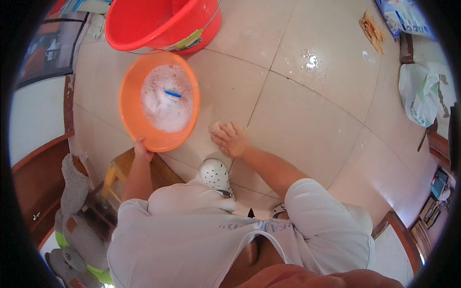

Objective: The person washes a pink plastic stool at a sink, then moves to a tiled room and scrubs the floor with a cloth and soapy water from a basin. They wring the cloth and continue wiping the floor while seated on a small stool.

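Observation:
My left hand (143,150) grips the near rim of an orange plastic basin (133,104), its thumb over the edge. Inside the basin, white suds float on the water, and a blue-backed scrubbing brush (173,94) lies among them. To the right of the basin, my right hand (232,141) presses down on the tiled floor (306,118). Under its fingers is a pale, wet-looking cloth (215,127), mostly covered by the hand.
A red bucket (205,25) with a wire handle stands behind the basin. A wooden stool (158,171) is beside my left forearm. One white clog (215,172) shows below. A tan rag (372,30) and a white plastic bag (417,95) lie at right. Wet patches shine on the tiles.

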`<state>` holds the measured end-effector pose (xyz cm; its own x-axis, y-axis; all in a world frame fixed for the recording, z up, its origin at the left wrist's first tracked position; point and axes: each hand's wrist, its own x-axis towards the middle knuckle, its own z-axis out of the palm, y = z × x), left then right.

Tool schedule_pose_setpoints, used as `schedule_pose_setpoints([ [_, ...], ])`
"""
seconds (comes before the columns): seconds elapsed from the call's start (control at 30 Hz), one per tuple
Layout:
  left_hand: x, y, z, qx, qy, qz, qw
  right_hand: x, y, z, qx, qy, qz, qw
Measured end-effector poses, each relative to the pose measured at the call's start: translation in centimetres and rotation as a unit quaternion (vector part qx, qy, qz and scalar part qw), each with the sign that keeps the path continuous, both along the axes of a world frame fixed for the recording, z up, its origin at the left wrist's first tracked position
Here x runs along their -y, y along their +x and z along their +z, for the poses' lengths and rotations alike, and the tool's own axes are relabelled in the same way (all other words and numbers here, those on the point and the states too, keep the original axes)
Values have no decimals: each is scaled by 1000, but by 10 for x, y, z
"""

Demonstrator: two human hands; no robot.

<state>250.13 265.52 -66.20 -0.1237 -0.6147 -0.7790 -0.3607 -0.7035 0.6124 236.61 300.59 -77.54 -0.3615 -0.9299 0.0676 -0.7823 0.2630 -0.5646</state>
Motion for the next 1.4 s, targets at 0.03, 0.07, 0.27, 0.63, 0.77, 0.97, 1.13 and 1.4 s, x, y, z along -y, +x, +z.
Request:
schedule_pose_setpoints([
  [0.03,1,-3,2,-22,4,-15,1000,5,-11,-10,-42,-12,15,999],
  [0.07,1,-1,2,-44,9,-25,999,9,-31,-9,-23,25,-34,999],
  [0.27,15,1,-1,-61,7,-14,998,-71,-214,4,-107,249,-477,836],
  [0.63,37,-2,-4,-36,14,-11,999,-356,-281,-36,-52,320,-739,591],
  [0.77,54,19,-15,-75,1,-4,997,-213,-344,-21,-102,276,-563,773],
  [0.97,44,9,-12,-70,-11,14,997,14,-242,1,-38,101,-220,970],
  [1.13,45,6,-14,-92,-14,15,996,37,-92,10,-11,-6,43,999],
  [1.4,44,6,-13,-81,17,37,996,-86,-90,-8,12,202,-209,957],
])
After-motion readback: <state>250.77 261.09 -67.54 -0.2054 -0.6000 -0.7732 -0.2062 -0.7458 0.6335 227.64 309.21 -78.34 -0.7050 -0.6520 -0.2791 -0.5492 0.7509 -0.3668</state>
